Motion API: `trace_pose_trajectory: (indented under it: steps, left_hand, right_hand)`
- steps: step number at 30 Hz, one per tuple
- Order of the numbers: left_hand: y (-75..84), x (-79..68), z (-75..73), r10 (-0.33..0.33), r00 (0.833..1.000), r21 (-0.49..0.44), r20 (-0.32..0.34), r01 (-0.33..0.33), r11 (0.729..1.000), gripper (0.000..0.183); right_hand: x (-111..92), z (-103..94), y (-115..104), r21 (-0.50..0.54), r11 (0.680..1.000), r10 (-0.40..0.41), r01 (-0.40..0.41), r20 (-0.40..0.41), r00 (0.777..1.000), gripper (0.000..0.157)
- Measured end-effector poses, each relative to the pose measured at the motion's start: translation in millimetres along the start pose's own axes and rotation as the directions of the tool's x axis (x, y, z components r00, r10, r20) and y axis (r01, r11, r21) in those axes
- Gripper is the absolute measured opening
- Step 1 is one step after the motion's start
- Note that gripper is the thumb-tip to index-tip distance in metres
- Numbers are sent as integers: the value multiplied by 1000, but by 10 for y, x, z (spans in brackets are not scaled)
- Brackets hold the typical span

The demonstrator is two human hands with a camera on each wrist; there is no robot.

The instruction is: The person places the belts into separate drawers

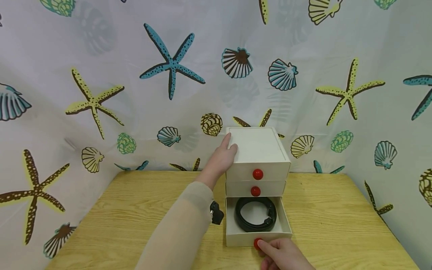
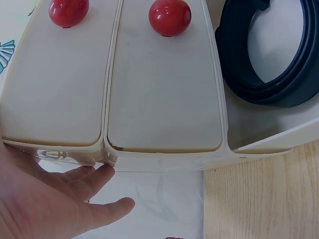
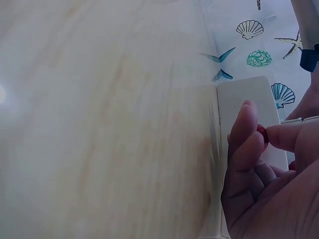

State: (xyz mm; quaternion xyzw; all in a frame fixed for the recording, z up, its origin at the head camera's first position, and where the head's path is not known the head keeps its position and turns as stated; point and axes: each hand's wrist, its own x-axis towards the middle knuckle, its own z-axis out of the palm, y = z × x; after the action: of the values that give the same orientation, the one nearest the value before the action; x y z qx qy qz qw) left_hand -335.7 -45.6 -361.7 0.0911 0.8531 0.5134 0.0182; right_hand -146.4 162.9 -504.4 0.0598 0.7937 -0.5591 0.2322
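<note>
A white chest of small drawers has a round red knob on each of its three fronts. Its bottom drawer is pulled out, and a black, belt-like coil lies inside. My right hand pinches the bottom drawer's red knob between thumb and fingers. Against the chest's left side rests my left hand, its fingers extended along the wall. Seen in the left wrist view, the left fingers touch the chest's side, and the upper two drawers are closed.
The chest stands on a wood-grain table. Behind and beside the table hangs a white curtain printed with starfish and shells. A dark wrist device sticks out beside the left sleeve.
</note>
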Motion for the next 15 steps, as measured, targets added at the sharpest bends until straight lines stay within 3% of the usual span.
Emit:
trace_pose_trajectory:
  steps: [15]
  left_hand:
    - [-3, 10, 6, -12, 1000, 3, 0, 12, 1000, 68]
  right_hand:
    - [12, 12, -17, 6, 1000, -13, 13, 3, 1000, 47]
